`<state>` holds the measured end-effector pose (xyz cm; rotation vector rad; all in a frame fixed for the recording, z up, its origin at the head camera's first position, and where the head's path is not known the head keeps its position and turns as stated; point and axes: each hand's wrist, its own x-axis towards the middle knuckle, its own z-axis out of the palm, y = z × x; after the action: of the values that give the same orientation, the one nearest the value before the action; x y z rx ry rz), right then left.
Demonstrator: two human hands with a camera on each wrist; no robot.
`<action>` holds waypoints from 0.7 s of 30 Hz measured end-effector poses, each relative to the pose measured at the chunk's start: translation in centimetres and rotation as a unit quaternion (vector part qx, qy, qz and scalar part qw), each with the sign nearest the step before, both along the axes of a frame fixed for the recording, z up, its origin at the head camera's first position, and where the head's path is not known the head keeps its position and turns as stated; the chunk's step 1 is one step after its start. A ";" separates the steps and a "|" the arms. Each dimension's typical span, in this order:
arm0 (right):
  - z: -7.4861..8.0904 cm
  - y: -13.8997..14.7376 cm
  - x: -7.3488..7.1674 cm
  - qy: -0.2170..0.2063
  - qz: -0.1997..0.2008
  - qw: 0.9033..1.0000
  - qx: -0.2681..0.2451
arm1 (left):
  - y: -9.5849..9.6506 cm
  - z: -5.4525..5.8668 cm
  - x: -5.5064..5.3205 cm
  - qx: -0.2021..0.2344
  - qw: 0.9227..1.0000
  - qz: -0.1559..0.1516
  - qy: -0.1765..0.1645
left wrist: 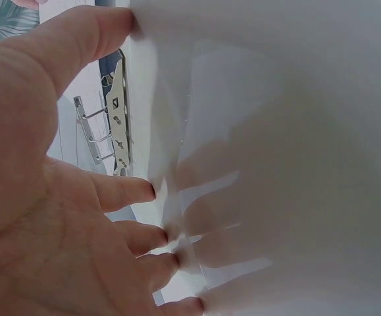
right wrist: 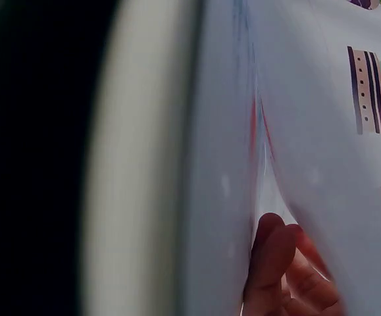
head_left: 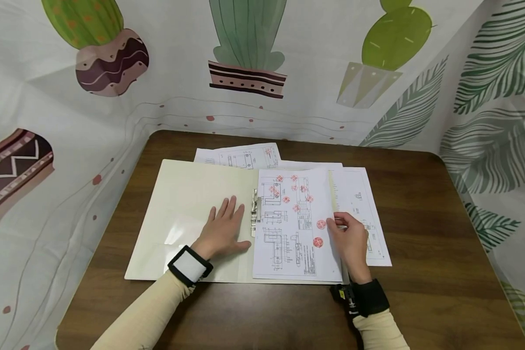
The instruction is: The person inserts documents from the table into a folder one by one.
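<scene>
A: Head view. Where's the binder [head_left: 179,184]?
B: Open on the brown tabletop [head_left: 428,218], pale left cover [head_left: 155,233] laid out, metal clip [head_left: 253,214] along the middle.
A: Paper?
B: Top drawing sheet [head_left: 282,243] on the right half, part drawings plus red stamps [head_left: 318,242]. Loose sheets [head_left: 372,209] poke out past the top and right sides, partly under the binder.
A: Hands?
B: Well apart. Left hand [head_left: 223,228] lies on the inside of the left cover, fingers spread, thumb toward the clip. Right hand [head_left: 349,238] pinches the right edge of the top sheet, thumb on the printed side.
A: Background?
B: White cloth [head_left: 310,53] with cactus and leaf prints. Black straps [head_left: 369,297] on both wrists.
A: Left wrist view?
B: Thumb and fingertips touch the glossy cover, spaced apart, grasping nothing. Clip beyond them, thin rings [left wrist: 95,135] showing. Can't tell if they run through the paper.
A: Right wrist view?
B: Thumb and fingertips close together at the bottom, by a narrow gap between white paper surfaces; the one on the right bows outward. Dark band at far left is too blurred to identify. Striped pot print on the cloth at right.
</scene>
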<state>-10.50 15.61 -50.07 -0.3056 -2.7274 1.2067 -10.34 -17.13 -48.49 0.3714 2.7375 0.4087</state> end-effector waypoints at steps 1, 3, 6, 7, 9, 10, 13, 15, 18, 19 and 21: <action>0.0 0.0 0.0 0.004 0.003 1.000 0.006 | 0.0 0.0 0.0 0.002 1.000 0.000 0.000; 0.0 0.0 0.0 0.010 0.009 1.000 0.018 | 0.0 0.1 0.0 0.003 1.000 0.000 0.000; -0.1 0.1 0.0 0.013 0.017 0.999 0.034 | 0.1 0.2 0.0 0.004 1.000 0.001 -0.001; -0.1 0.0 0.0 0.012 0.019 0.999 0.039 | 0.1 0.2 0.0 0.004 1.000 0.001 -0.001; 0.0 0.0 0.1 0.008 0.023 0.998 0.049 | 0.1 0.3 0.1 0.005 1.000 0.002 0.000; 0.0 0.0 0.1 0.006 0.025 0.998 0.054 | 0.1 0.3 0.1 0.005 1.000 0.002 0.000; 0.1 0.0 0.2 -0.004 0.029 0.998 0.064 | 0.1 0.3 0.1 0.006 1.000 0.001 0.002; 0.2 0.0 0.2 -0.008 0.032 0.997 0.068 | 0.1 0.3 0.1 0.005 1.000 0.000 0.003; 0.2 0.0 0.3 -0.013 0.037 0.996 0.074 | 0.1 0.3 0.1 0.005 1.000 0.001 0.002; 0.3 0.0 0.3 -0.014 0.039 0.996 0.075 | 0.1 0.2 0.1 0.004 1.000 0.001 0.002; 0.2 0.0 0.3 -0.017 0.045 0.996 0.078 | 0.1 0.3 0.1 0.003 1.000 0.003 0.000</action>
<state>-10.18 15.66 -49.82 -0.1878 -2.8715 1.0087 -10.28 -17.01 -48.24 0.3659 2.7382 0.4180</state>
